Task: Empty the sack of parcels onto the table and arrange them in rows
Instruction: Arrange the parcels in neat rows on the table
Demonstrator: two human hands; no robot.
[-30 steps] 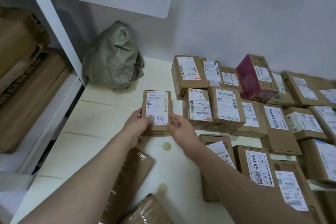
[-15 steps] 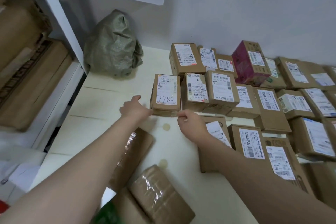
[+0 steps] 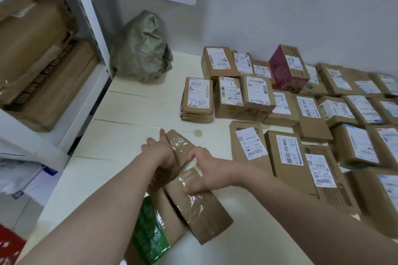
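We've got the pale table (image 3: pixel 129 114) spread wide under us, rows of labelled parcels (image 3: pixel 310 114) filling its right side and the emptied grey-green sack (image 3: pixel 140 49) slumped in the far corner against the wall. Nearest the gap in the middle row sits the parcel marked 7780 (image 3: pixel 197 99), squared up beside its neighbours. Down in front, a loose heap of taped brown parcels waits, and we're on the long taped one (image 3: pixel 183 163) now: our left hand (image 3: pixel 160 153) is closed around its far left edge, our right hand (image 3: pixel 204 168) curled over the top, fingers pressed into the tape. The risk here, we'd say, is that slick film; lift carelessly and it could slide out, or drag the parcel beneath (image 3: pixel 202 206) off the table's near edge. A green-wrapped packet (image 3: pixel 150 234) pokes out below, partly cut off, and we can't quite tell how many parcels lie stacked under our forearms, nor whether any carry labels, since only the taped undersides seem to face up.
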